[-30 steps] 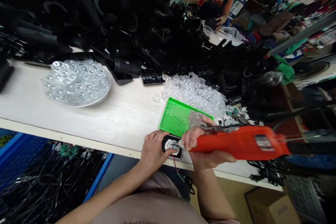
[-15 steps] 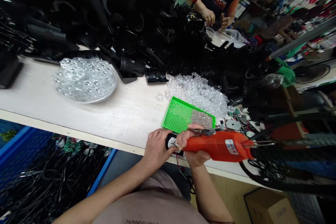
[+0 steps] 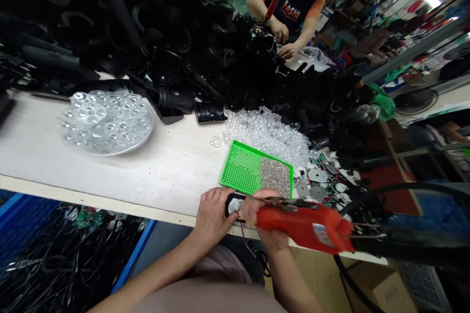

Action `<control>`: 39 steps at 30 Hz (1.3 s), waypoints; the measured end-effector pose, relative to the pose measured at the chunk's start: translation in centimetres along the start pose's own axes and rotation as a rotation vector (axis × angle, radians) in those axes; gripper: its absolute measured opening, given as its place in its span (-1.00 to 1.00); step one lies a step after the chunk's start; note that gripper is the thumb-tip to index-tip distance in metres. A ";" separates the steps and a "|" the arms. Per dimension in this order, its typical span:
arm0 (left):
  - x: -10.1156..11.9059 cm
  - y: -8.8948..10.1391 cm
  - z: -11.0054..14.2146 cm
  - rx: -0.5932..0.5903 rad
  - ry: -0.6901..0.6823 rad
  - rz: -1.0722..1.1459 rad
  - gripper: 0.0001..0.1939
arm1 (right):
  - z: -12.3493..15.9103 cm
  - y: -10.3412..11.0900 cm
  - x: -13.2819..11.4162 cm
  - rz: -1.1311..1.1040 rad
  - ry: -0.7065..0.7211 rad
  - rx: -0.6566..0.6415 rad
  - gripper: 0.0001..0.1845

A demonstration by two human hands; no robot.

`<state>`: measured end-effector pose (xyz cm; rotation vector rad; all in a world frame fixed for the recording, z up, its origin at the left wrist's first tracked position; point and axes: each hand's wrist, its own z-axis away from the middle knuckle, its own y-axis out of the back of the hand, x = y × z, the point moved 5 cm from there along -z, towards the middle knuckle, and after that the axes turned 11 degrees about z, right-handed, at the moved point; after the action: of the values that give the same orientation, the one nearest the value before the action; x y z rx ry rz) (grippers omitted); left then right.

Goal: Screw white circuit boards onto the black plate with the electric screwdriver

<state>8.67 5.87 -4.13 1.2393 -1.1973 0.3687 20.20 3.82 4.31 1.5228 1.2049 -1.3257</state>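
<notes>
At the table's near edge my left hand [image 3: 214, 214] is closed around a black plastic part [image 3: 228, 201] with a pale round plate in it. Thin wires hang below that part. My right hand [image 3: 270, 235] wraps around a red electric screwdriver [image 3: 303, 225], which lies nearly level with its tip end towards the pale plate. My fingers hide the tip, so I cannot tell whether it touches. Just beyond both hands is a green perforated tray [image 3: 240, 171], with small metal screws [image 3: 275, 176] heaped in its right part.
A clear bowl of transparent lenses [image 3: 110, 122] stands at the left. Loose clear lenses [image 3: 266, 132] are piled behind the tray, and black plastic housings [image 3: 176, 100] crowd the back. Circuit parts [image 3: 323, 176] lie right. Below left is a blue crate [image 3: 134, 254] of cables. A co-worker [image 3: 290, 14] sits opposite.
The rear of the screwdriver has dropped slightly, with my right hand still around it. My left hand stays on the black part. The camera view has shifted a little. The co-worker's hands have moved.
</notes>
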 end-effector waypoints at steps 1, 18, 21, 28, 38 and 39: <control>0.0 0.0 0.0 0.002 -0.013 -0.014 -0.63 | -0.5 0.7 -1.1 -0.017 0.062 0.045 -0.36; 0.2 0.0 0.0 0.051 -0.115 -0.085 -0.65 | -8.7 5.6 3.7 0.040 0.171 0.229 -0.44; 0.3 0.1 -0.1 0.060 -0.130 -0.083 -0.65 | -8.7 5.6 4.3 0.029 0.188 0.204 -0.48; 0.0 -0.1 -0.1 0.026 -0.106 -0.085 -0.64 | -9.0 5.6 1.9 0.018 0.209 0.238 -0.41; 0.0 -0.3 0.0 0.018 -0.092 -0.108 -0.61 | -1.9 3.1 -2.5 -0.125 0.105 0.241 -0.27; -0.1 -0.3 0.0 0.017 -0.092 -0.108 -0.61 | -1.4 3.0 -1.8 -0.129 0.101 0.235 -0.28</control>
<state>8.89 5.81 -4.31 1.3418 -1.2017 0.2453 23.43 4.05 6.23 1.7190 1.2634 -1.5361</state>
